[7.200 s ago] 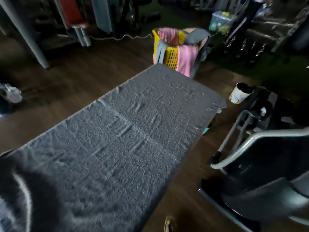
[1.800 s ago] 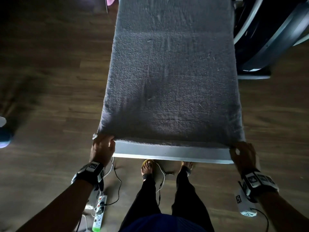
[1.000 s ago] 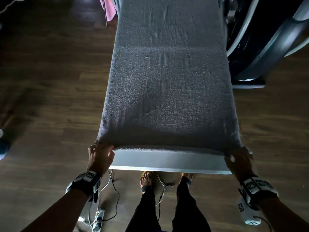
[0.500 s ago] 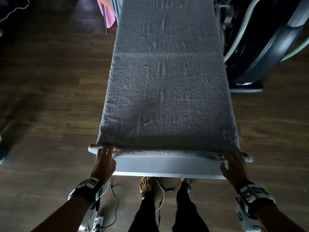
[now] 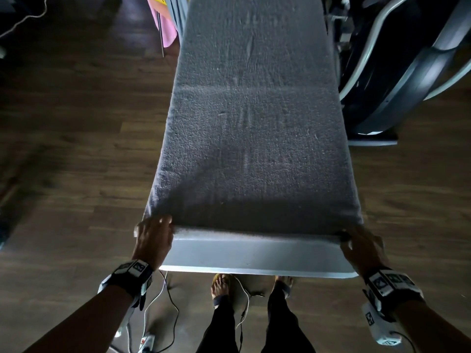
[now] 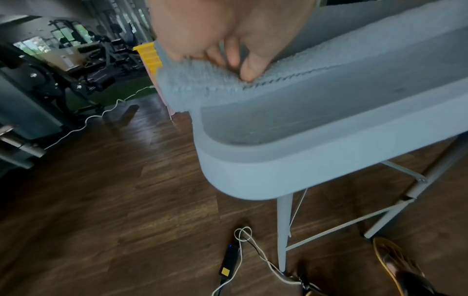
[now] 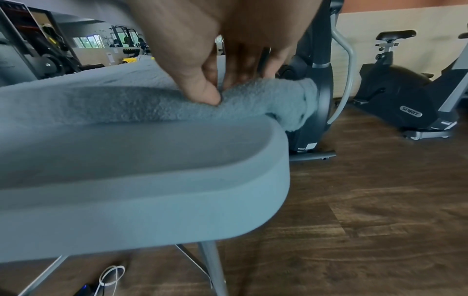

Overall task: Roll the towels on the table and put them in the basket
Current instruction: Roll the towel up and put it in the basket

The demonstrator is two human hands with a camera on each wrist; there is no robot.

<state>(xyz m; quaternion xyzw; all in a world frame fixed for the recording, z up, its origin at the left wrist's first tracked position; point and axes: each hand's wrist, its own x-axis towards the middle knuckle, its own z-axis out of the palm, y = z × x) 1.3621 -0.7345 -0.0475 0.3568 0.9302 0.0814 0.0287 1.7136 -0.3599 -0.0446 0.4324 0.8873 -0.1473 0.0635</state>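
Observation:
A grey towel [image 5: 254, 136] lies spread along the long white table [image 5: 254, 256]. Its near edge is turned over into a thin roll a little way in from the table's end. My left hand [image 5: 155, 233] grips the roll's left end, thumb and fingers curled over the towel [image 6: 192, 88] in the left wrist view. My right hand [image 5: 356, 240] pinches the right end of the towel [image 7: 126, 104] between thumb and fingers. A corner of the yellow basket [image 6: 149, 58] shows beyond the table's far end, with a pink towel [image 5: 164, 26] hanging from it.
An exercise machine [image 5: 407, 59] stands close along the table's right side, and an exercise bike [image 7: 400, 96] stands farther right. A power strip and cables [image 5: 147, 337] lie on the wooden floor by my feet [image 5: 221, 286]. Open floor lies to the left.
Both hands have turned the towel's near edge over and pushed it away from me, so a wider strip of bare table shows. The view has tilted up slightly.

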